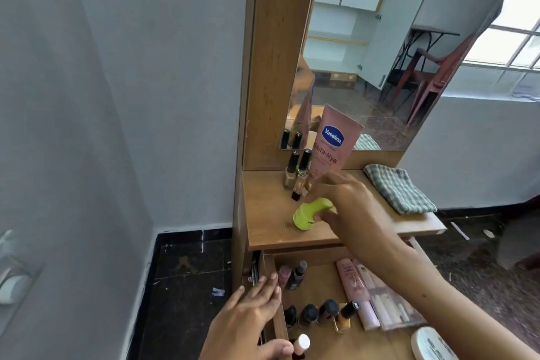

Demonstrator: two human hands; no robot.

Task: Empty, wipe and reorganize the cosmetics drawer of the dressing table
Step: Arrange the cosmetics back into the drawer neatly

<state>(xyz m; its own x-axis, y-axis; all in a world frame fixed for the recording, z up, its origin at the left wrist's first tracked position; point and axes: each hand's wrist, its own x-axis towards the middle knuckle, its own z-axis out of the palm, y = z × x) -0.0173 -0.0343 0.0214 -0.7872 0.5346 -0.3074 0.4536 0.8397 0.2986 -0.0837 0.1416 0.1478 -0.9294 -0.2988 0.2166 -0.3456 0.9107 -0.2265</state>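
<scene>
The wooden drawer (318, 275) stands pulled open below the dressing table top (268, 213). Inside lie several small dark-capped bottles (309, 314), pink tubes (350, 280), a palette (388, 307) and a white round jar (431, 345). My right hand (347, 204) grips a lime green roll-on bottle (306, 215), tilted, its base touching the table top. Behind it stand a pink Vaseline tube (333, 143) and small bottles (295, 172). My left hand (251, 318) rests with straight fingers on the drawer's left edge, its thumb beside a white-capped bottle (302, 342).
A folded checked cloth (397, 187) lies on the right of the table top. A mirror (365, 47) rises behind. A grey wall stands at the left, dark tiled floor (187, 272) below it. Scraps of litter lie on the floor.
</scene>
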